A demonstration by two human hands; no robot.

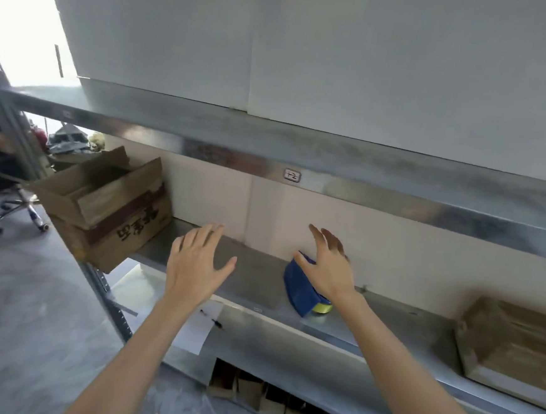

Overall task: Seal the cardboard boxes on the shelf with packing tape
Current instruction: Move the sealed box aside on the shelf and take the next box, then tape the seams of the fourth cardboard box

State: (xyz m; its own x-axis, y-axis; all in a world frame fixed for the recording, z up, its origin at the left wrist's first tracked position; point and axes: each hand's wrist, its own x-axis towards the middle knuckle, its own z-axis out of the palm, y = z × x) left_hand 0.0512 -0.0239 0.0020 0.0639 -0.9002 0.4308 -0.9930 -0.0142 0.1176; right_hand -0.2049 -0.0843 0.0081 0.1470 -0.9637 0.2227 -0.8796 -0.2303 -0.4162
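While both arms reach in, I see the blue plastic tape dispenser (298, 284) lying on the grey metal shelf (253, 270). Its long axis runs from the back wall to the front lip, with the yellow-green roll toward me. My right grip (328, 270) is spread over it, and my left grip (195, 266) is spread above bare shelf. The open brown cardboard box (108, 213) overhangs the shelf's left end, its black characters upside down.

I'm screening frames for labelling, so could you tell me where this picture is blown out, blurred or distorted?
Head view: window blown out white; wide lens bows the shelf beam; open cardboard box, left hand and right hand softly blurred.
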